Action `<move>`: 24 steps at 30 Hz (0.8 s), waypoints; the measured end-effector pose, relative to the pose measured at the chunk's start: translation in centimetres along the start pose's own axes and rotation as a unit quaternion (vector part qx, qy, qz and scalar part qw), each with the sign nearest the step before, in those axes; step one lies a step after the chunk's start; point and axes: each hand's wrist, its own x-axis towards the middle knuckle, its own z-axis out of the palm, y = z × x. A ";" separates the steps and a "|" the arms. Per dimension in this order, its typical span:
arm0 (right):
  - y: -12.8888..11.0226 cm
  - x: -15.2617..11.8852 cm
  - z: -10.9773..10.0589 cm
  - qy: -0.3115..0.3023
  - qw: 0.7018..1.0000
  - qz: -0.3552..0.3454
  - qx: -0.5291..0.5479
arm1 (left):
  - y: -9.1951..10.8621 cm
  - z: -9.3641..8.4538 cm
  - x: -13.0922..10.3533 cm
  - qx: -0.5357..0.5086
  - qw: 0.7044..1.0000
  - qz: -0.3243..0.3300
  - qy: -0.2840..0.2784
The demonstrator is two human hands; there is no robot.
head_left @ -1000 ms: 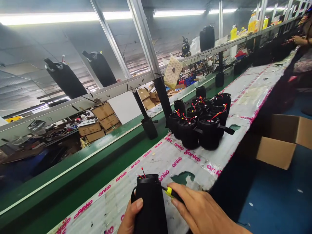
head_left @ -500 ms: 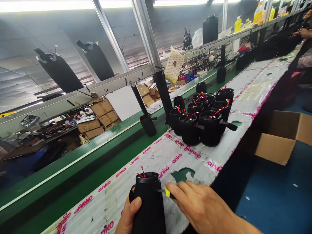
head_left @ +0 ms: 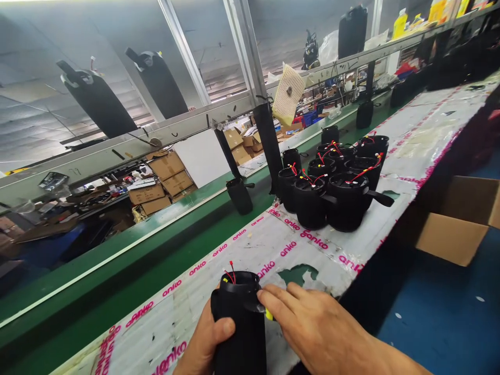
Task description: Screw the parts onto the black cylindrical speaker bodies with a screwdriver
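My left hand [head_left: 207,333] is wrapped round a black cylindrical speaker housing [head_left: 242,344], thumb across its front. The housing stands tilted, its open rim on top. Thin wires with red and yellow connectors [head_left: 231,268] stick out of that opening. On the right side, just below the rim, my right hand [head_left: 312,323] is closed on a small bladed tool with a yellow-and-black handle [head_left: 269,314]. Its thin grey blade lies against the housing's black surface. My right fingertips are close to the rim, and most of the handle is hidden under them.
Several black housings with red wires [head_left: 349,208] stand grouped on the printed white covering [head_left: 234,255] ahead. Left of it runs a green conveyor belt [head_left: 128,281]. An overhead rail [head_left: 172,130] carries more housings. An open cardboard box [head_left: 453,237] sits at right.
My right hand has moved up and left, closer to the rim, and the blade now lies against the housing. My left hand keeps its hold. The view has shifted slightly.
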 end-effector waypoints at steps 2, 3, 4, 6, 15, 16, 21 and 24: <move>0.0 0.3 -0.1 -0.004 1.000 0.000 0.013 | 0.4 0.1 0.0 0.022 1.000 0.004 0.004; 0.0 0.4 -0.3 -0.006 1.000 0.000 0.018 | 0.6 0.2 0.0 0.030 0.999 0.011 0.004; 0.0 0.5 -0.4 -0.006 1.000 -0.002 0.020 | 0.7 0.2 0.0 0.035 0.999 0.020 0.002; 0.1 0.6 -0.7 -0.009 1.000 -0.010 0.015 | 0.8 0.3 -0.1 0.041 0.999 0.032 -0.003; 0.8 0.6 -1.0 -0.059 0.998 -0.018 0.026 | 0.4 0.2 -0.1 0.042 0.998 0.040 0.001; 0.8 0.6 -1.0 -0.065 0.997 -0.017 0.028 | 0.4 0.2 -0.1 0.043 0.998 0.042 -0.002; 1.0 0.7 -1.1 -0.065 0.997 -0.019 0.035 | 0.6 0.4 -0.1 0.031 0.999 0.038 -0.011; 1.0 0.7 -1.1 -0.070 0.997 -0.018 0.041 | 0.7 0.6 -0.1 0.023 0.998 0.051 -0.002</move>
